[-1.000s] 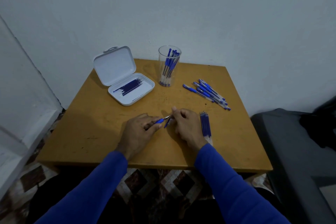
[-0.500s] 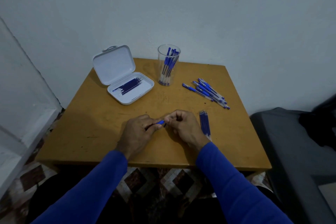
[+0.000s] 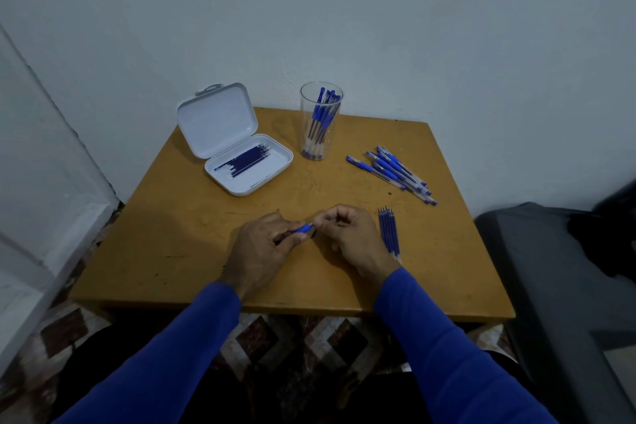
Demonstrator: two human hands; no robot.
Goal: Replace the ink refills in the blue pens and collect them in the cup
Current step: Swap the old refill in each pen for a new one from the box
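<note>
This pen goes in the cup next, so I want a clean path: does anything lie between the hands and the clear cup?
Nothing visible does. Bare wooden table lies between the blue pen and the clear plastic cup; the white case and loose pens sit off to either side.

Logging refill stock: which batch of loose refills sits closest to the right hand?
The row of refills lying bare on the table, just beside the right hand. The other batch lies in the open white case at the far left.

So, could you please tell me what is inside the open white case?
The white case holds a small bundle of dark blue refills lying slantwise in its tray. Nothing covers them, but their exact number is too small to tell.
</note>
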